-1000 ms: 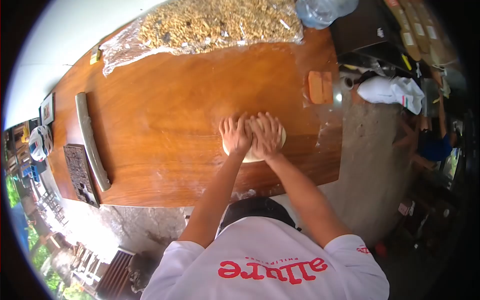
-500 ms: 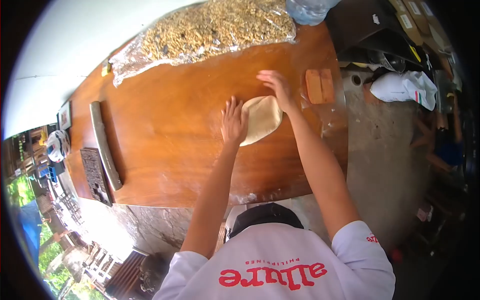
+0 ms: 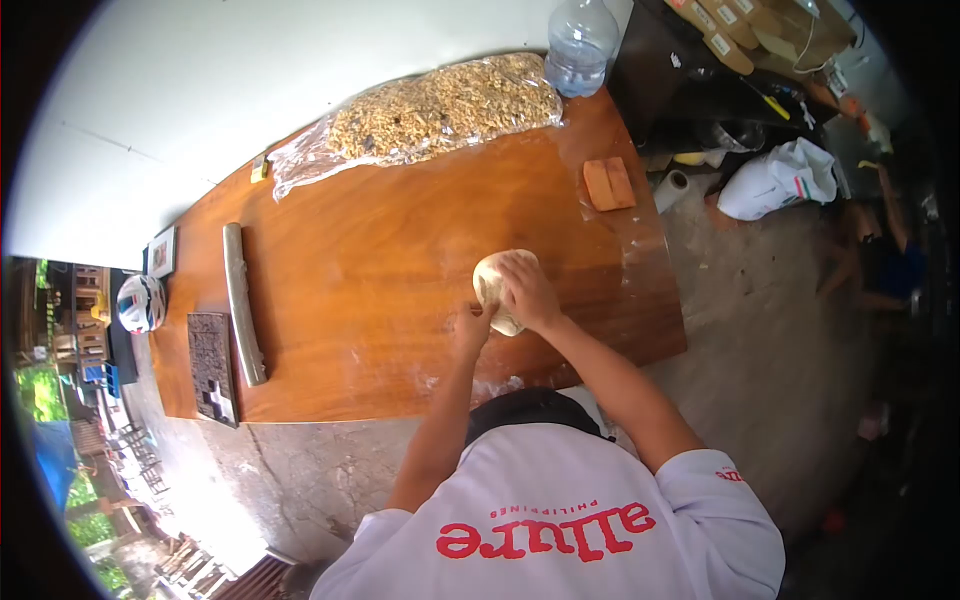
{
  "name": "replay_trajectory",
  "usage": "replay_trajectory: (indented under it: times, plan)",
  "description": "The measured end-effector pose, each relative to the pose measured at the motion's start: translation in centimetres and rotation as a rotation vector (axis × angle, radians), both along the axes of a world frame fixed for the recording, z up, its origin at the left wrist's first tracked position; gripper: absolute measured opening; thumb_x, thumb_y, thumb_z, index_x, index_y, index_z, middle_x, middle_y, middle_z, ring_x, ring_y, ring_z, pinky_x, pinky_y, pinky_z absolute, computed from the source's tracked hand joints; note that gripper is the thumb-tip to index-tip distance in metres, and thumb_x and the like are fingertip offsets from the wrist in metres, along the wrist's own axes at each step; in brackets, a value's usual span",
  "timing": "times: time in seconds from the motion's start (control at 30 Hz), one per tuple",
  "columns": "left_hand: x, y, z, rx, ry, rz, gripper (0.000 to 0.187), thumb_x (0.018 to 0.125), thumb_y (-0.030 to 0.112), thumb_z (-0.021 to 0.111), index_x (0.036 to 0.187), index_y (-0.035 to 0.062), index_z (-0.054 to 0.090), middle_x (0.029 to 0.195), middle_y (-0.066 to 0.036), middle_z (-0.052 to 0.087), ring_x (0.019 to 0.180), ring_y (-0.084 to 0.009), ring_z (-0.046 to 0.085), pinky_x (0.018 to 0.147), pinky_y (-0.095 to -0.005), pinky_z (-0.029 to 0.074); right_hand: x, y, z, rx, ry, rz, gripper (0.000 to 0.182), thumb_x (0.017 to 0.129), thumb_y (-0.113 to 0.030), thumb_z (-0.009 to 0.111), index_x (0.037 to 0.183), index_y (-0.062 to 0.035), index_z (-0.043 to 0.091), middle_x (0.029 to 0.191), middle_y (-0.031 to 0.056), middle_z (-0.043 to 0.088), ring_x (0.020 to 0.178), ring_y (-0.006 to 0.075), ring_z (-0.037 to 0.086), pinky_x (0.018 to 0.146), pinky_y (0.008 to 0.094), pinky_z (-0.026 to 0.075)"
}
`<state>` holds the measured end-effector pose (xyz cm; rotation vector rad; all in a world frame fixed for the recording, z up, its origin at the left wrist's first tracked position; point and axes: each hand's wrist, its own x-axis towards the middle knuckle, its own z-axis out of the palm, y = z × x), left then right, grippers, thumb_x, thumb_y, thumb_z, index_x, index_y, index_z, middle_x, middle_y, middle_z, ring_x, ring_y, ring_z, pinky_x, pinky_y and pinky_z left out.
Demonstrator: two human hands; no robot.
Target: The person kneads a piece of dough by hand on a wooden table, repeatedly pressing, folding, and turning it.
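The dough (image 3: 487, 282) is pale cream, against the warm orange-brown of the table (image 3: 360, 270), which is streaked with darker wood grain and smudged whitish along its near edge. Mottled golden tan fills the clear plastic bag (image 3: 440, 110); the bottle (image 3: 580, 45) is clear with a bluish tint. The block (image 3: 609, 184) is reddish orange, the long rod (image 3: 241, 300) silvery grey, the textured panel (image 3: 210, 355) dark brown. The shirt (image 3: 560, 465) is white with red lettering, the wall (image 3: 250, 70) plain off-white.
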<state>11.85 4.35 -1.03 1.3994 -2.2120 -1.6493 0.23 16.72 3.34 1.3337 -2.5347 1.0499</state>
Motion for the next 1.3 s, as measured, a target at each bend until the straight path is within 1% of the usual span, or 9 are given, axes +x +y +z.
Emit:
replay_trajectory:
  times: [0.1,0.2,0.27,0.37,0.5,0.57,0.7,0.97,1.3]
  plan:
    - [1.6,-1.7,-4.0,0.067,0.236,-0.069,0.041,0.090,0.036,0.075,0.098,-0.0025,0.066,0.083,-0.013,0.069,0.080,-0.0165,0.068,0.062,-0.0269,0.056,3.4,2.5,1.0,0.146,0.131,0.082,0.051,0.083,-0.009,0.059,0.132,0.0023,0.056,0.144,0.0171,0.053,0.141,0.0361,0.040,0.113,0.0506,0.036]
    - [2.2,-2.6,-3.4,0.242,0.228,-0.125,0.041,0.094,0.037,0.068,0.103,-0.0029,0.068,0.088,-0.016,0.072,0.085,-0.0222,0.071,0.067,-0.0331,0.057,3.5,2.3,2.5,0.195,0.275,0.096,0.042,0.082,-0.010,0.058,0.122,-0.0008,0.064,0.128,0.0184,0.065,0.128,0.0360,0.055,0.102,0.0498,0.047]
    - [1.8,-2.7,-0.7,-0.155,0.052,-0.142,0.045,0.097,0.040,0.061,0.110,-0.0025,0.069,0.095,-0.020,0.073,0.090,-0.0291,0.072,0.076,-0.0408,0.055,-0.9,-1.9,7.1,0.851,-0.135,0.167,0.026,0.084,-0.014,0.059,0.105,-0.0048,0.071,0.100,0.0195,0.073,0.103,0.0357,0.068,0.082,0.0496,0.055]
    - [0.7,-3.9,2.0,-0.097,0.132,-0.066,0.045,0.095,0.040,0.059,0.113,0.0001,0.070,0.099,-0.023,0.073,0.096,-0.0377,0.071,0.085,-0.0452,0.053,-6.2,-4.9,5.5,0.473,-0.242,0.055,0.019,0.088,-0.021,0.060,0.093,-0.0078,0.072,0.079,0.0199,0.071,0.083,0.0362,0.070,0.067,0.0501,0.056]
    - [-1.5,-4.3,3.6,-0.193,0.171,-0.008,0.042,0.099,0.036,0.052,0.113,-0.0003,0.068,0.108,-0.025,0.069,0.100,-0.0440,0.065,0.087,-0.0501,0.051,-7.0,-8.2,0.1,0.018,-0.211,-0.079,0.023,0.093,-0.026,0.056,0.092,-0.0082,0.071,0.088,0.0173,0.072,0.089,0.0378,0.069,0.079,0.0472,0.055]
    - [-3.2,-4.7,2.3,-0.274,0.203,-0.001,0.040,0.101,0.034,0.049,0.113,-0.0004,0.067,0.112,-0.025,0.067,0.101,-0.0448,0.063,0.087,-0.0509,0.050,-4.3,-7.1,-3.0,-0.004,0.288,-0.012,0.024,0.095,-0.024,0.053,0.088,-0.0078,0.070,0.089,0.0161,0.072,0.091,0.0366,0.067,0.084,0.0482,0.051]
    - [-4.3,-1.7,3.4,-0.382,0.410,0.007,0.036,0.104,0.027,0.045,0.116,0.0002,0.066,0.118,-0.023,0.064,0.105,-0.0444,0.060,0.089,-0.0509,0.049,-0.9,-2.9,-1.2,0.300,0.016,-0.017,0.022,0.096,-0.023,0.053,0.091,-0.0084,0.068,0.101,0.0146,0.070,0.094,0.0353,0.063,0.082,0.0501,0.047]
    - [-1.2,4.8,2.4,-0.646,0.338,-0.475,0.050,0.101,0.027,0.045,0.145,0.0044,0.049,0.151,-0.020,0.044,0.144,-0.0385,0.037,0.120,-0.0499,0.029,5.8,3.0,-0.7,-0.023,0.037,-0.282,0.030,0.099,-0.021,0.049,0.121,-0.0036,0.061,0.130,0.0187,0.059,0.125,0.0398,0.052,0.110,0.0541,0.035]
    - [-17.0,-1.4,0.3,-0.800,0.121,-0.451,0.060,0.099,0.030,0.051,0.154,0.0095,0.038,0.162,-0.022,0.026,0.150,-0.0405,0.023,0.123,-0.0555,0.016,-9.3,-3.1,-3.4,0.276,0.042,-0.437,0.039,0.095,-0.022,0.055,0.132,-0.0123,0.060,0.140,0.0159,0.055,0.132,0.0368,0.047,0.110,0.0550,0.033]
